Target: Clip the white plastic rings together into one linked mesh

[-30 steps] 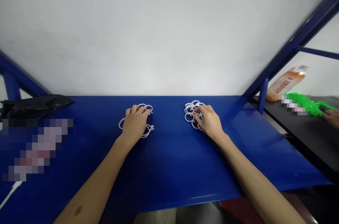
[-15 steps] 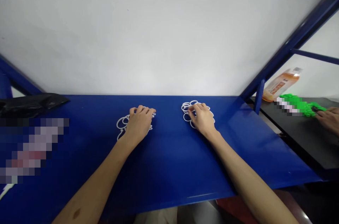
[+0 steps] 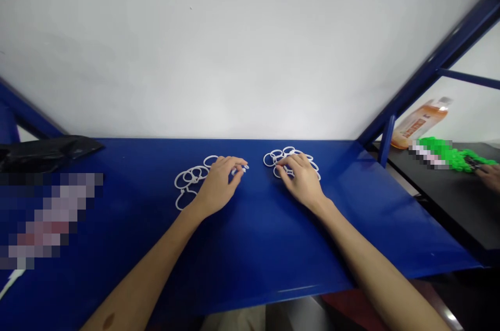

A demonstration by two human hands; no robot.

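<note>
My left hand is above the blue tabletop, its thumb and fingers curled around a white cable tie loop, which shows only in small part at the fingertips. To its left lies a loose group of white cable tie loops, some overlapping, each with a small head. Over a second cluster of white loops, my right hand rests with bent fingers and the thumb held apart. It covers the middle of that cluster, and I see nothing gripped in it.
A white wall rises behind the blue table. Black plastic lies at far left, near a blurred-out patch. Beyond the blue frame post are an orange drink bottle, green pieces and another person's hand.
My left hand has moved right from the left group, carrying white loop material at its fingertips and uncovering more loops. My right hand has shifted slightly over its cluster.
</note>
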